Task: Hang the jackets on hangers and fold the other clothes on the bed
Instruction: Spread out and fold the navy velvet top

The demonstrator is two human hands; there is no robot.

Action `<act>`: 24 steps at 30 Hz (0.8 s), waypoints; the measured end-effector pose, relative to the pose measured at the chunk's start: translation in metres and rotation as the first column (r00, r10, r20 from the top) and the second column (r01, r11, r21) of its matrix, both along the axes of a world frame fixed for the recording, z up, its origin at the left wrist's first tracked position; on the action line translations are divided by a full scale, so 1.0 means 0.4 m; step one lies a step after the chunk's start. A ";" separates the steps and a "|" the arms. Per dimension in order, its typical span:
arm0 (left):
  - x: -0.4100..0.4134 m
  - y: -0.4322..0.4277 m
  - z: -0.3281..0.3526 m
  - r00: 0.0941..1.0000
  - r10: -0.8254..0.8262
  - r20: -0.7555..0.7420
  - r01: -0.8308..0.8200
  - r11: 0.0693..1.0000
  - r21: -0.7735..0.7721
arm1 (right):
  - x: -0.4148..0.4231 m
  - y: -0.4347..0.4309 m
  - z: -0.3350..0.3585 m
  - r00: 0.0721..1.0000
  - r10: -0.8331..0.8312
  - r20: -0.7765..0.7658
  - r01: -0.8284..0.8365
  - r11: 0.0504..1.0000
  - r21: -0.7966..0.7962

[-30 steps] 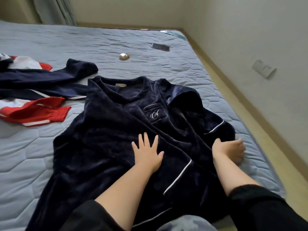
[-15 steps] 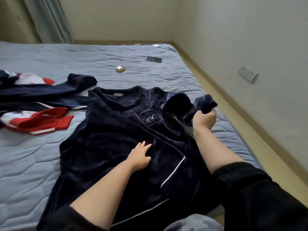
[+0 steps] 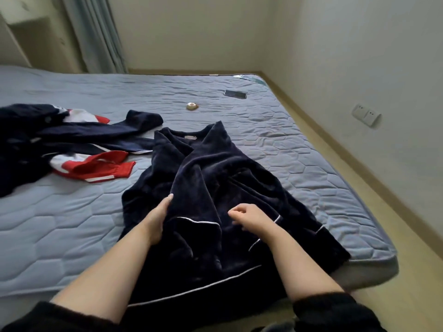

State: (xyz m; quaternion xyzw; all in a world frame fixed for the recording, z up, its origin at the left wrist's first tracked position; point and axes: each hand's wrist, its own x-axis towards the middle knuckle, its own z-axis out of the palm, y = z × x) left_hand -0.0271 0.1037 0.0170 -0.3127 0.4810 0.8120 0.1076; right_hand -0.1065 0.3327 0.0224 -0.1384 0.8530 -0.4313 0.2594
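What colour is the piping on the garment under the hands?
White piping on the navy garment; head view.

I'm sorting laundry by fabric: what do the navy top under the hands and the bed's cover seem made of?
Navy top: probably velour or plush fleece; soft nap, faint sheen along thick rounded folds, thin white piping at edges. Bed cover: quilted grey-blue textile, likely padded; stitched hexagons puff slightly.
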 end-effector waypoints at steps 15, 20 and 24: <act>0.045 -0.011 0.055 0.962 -0.119 0.247 0.215 0.888 -0.406 | 0.040 -0.066 -0.065 0.704 -0.220 0.676 0.523 0.804 -0.284; 0.101 -0.070 0.007 0.953 -0.117 0.278 0.240 0.852 -0.465 | 0.072 -0.111 -0.060 0.718 -0.175 0.674 0.433 0.870 -0.235; 0.110 -0.079 0.013 0.913 -0.335 0.233 0.403 0.832 -0.382 | 0.094 -0.148 -0.075 0.771 -0.243 0.588 0.431 0.879 -0.203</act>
